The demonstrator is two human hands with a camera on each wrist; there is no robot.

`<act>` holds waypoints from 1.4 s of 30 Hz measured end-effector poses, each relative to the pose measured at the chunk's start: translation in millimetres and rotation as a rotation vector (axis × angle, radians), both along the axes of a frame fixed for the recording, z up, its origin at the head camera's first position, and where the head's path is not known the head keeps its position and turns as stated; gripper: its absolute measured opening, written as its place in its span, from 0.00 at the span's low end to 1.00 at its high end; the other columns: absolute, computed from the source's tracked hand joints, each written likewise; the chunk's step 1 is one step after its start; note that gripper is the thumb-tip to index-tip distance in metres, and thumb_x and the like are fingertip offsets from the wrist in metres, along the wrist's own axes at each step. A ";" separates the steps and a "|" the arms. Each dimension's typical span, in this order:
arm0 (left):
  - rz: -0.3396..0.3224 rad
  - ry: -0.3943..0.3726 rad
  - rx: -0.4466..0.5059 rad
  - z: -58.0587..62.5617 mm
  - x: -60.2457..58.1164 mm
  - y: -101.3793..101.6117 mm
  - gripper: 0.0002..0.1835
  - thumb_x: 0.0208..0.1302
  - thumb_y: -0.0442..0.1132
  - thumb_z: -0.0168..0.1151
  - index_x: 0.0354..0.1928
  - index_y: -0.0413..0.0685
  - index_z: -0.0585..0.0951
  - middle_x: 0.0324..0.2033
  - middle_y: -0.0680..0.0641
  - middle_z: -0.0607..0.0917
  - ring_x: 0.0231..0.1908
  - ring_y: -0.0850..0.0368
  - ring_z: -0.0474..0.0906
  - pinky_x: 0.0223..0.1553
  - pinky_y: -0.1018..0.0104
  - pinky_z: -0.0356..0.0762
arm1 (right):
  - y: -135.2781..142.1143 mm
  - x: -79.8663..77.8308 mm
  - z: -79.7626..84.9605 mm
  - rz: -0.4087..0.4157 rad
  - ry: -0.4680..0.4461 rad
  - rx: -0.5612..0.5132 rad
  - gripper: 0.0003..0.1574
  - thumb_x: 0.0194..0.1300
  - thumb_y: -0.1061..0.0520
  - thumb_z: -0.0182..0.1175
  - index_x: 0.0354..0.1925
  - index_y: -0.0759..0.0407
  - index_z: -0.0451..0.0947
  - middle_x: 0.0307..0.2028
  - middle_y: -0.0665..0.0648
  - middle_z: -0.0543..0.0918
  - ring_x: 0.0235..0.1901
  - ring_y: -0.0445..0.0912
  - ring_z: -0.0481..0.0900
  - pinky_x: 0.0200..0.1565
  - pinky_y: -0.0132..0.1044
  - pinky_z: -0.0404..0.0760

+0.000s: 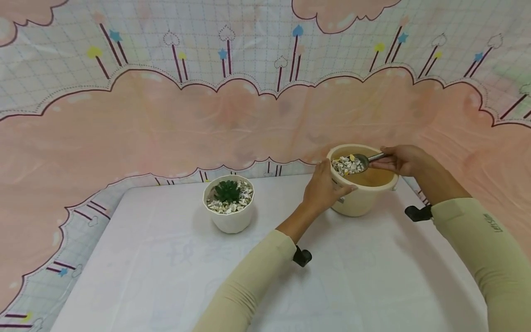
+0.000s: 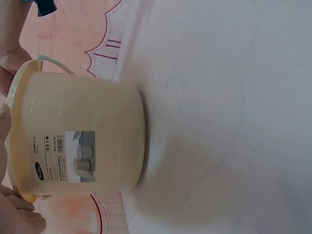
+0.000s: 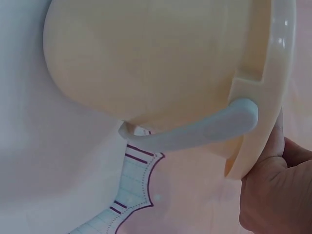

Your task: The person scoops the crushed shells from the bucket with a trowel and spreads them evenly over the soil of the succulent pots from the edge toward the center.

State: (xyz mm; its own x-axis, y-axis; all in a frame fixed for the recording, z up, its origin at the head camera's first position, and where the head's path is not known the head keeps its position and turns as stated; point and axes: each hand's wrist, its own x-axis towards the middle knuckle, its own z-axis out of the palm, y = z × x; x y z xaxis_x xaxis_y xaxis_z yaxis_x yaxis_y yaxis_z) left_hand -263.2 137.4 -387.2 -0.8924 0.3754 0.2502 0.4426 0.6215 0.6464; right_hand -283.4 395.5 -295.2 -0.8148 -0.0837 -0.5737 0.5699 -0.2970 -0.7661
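Note:
A cream plastic bucket (image 1: pixel 356 203) stands upright at the right of the table. My left hand (image 1: pixel 323 188) grips its rim on the left, the thumb lying along the near edge. In my right hand (image 1: pixel 408 160) is a metal spoon (image 1: pixel 377 157), pinched by the handle, its bowl down inside the rim. Pale pebbles (image 1: pixel 347 165) with yellow bits lie at the spoon's bowl. The left wrist view shows a printed label (image 2: pixel 64 156) on the bucket's side. The right wrist view has the right hand (image 3: pixel 273 190) close at the rim, with the spoon hidden.
Left of the bucket, a white pot (image 1: pixel 230 221) holds a green succulent (image 1: pixel 227 191) ringed by similar pebbles. The bucket's white carrying handle (image 3: pixel 195 131) hangs down its side. Behind the white table (image 1: pixel 166 258) hangs a patterned pink cloth (image 1: pixel 249 120).

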 end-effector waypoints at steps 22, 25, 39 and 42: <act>0.002 -0.003 0.017 -3.2 -2.8 1.2 0.60 0.60 0.64 0.76 0.82 0.43 0.56 0.76 0.43 0.67 0.69 0.50 0.73 0.59 0.54 0.81 | 32.3 14.5 -4.2 -0.208 -0.092 -0.328 0.27 0.82 0.52 0.51 0.36 0.72 0.85 0.36 0.73 0.88 0.40 0.62 0.91 0.56 0.37 0.81; 0.000 0.008 0.016 -2.7 -2.5 1.2 0.60 0.60 0.65 0.76 0.82 0.43 0.56 0.74 0.43 0.68 0.67 0.50 0.74 0.56 0.55 0.82 | 36.9 16.4 -7.5 -0.223 -0.077 -0.377 0.27 0.82 0.53 0.50 0.36 0.72 0.84 0.36 0.75 0.87 0.39 0.63 0.90 0.55 0.38 0.83; -0.002 0.010 -0.001 1.0 -1.8 0.5 0.58 0.60 0.64 0.76 0.82 0.45 0.57 0.72 0.44 0.69 0.66 0.52 0.75 0.54 0.57 0.83 | 41.7 19.3 -15.3 -0.259 -0.041 -0.468 0.23 0.83 0.55 0.49 0.37 0.70 0.83 0.36 0.77 0.86 0.39 0.65 0.90 0.52 0.42 0.85; -0.003 0.008 0.011 0.5 -1.7 0.4 0.58 0.60 0.64 0.77 0.82 0.45 0.57 0.72 0.44 0.70 0.66 0.52 0.75 0.54 0.56 0.83 | 40.7 19.8 -14.6 -0.252 -0.038 -0.460 0.24 0.83 0.55 0.49 0.37 0.71 0.83 0.36 0.77 0.86 0.38 0.65 0.90 0.51 0.42 0.85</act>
State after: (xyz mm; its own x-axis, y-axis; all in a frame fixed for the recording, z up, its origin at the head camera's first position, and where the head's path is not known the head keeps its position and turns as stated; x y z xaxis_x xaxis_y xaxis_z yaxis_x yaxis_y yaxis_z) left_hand -264.9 137.8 -386.6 -0.8893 0.3749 0.2617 0.4497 0.6134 0.6493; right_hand -263.6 436.2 -309.7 -0.8215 -0.1376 -0.5533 0.4621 -0.7292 -0.5047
